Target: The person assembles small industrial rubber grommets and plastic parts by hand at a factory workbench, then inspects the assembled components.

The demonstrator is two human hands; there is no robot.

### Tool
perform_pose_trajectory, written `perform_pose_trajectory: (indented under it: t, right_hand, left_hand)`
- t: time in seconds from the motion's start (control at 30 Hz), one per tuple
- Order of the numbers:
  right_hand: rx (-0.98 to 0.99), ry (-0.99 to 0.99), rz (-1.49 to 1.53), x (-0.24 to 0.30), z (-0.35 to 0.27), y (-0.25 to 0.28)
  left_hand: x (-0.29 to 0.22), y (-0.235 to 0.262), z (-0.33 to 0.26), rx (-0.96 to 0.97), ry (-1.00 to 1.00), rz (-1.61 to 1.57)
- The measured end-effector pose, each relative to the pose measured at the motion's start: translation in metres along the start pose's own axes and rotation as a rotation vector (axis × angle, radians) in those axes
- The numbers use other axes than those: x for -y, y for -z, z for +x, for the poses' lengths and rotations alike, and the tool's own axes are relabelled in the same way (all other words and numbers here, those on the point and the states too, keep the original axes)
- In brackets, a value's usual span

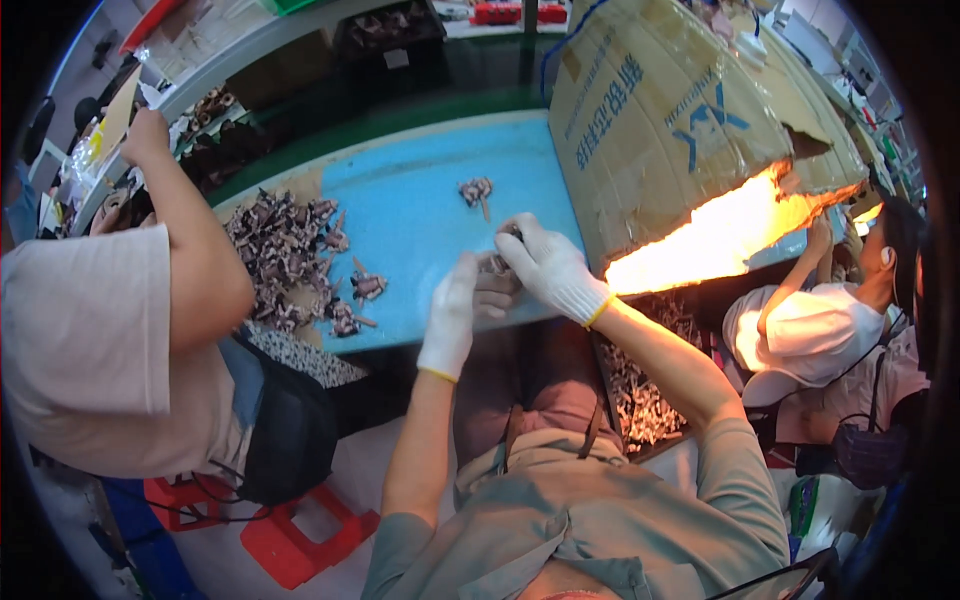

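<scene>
My left hand [463, 308] and my right hand [550, 264] wear white knit gloves with yellow cuff edges. They meet over the near edge of the blue tabletop [400, 200]. Between their curled fingers is a small dark brown piece [497, 263], mostly covered by the gloves. It resembles the pieces on the table, but its exact kind is hidden. Beyond my hands lies one small brown-and-purple moulded piece [476, 189] with a thin tan stick-like part. A heap of similar moulded pieces [280, 250] covers the table's left end, with a loose piece [367, 284] beside it.
A big cardboard box [640, 130] stands at the table's right, a glaring bright patch [700, 240] along its torn lower edge. Below it, a bin of small pieces [650, 400] sits beside my right leg. People work on both sides. A red stool [310, 535] stands behind at left.
</scene>
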State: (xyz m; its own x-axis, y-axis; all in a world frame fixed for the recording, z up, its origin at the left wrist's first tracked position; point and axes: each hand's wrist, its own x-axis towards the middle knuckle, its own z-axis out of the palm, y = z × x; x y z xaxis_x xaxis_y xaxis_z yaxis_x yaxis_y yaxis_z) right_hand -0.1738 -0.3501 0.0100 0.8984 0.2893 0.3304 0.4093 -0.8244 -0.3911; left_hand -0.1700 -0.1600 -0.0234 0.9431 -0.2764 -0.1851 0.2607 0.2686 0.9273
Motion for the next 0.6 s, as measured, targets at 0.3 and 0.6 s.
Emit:
perform_pose_trajectory:
  t: [0.3, 0.6]
  right_hand:
    - [0.034, -0.424, 0.526, 0.032, -0.012, -0.016]
    - [0.25, -0.376, 0.563, 0.025, -0.093, 0.016]
  left_hand:
    - [0.012, -0.004, -0.034, -0.083, -0.402, 0.576]
    - [-0.052, 0.07, 0.026, -0.639, -0.48, 1.418]
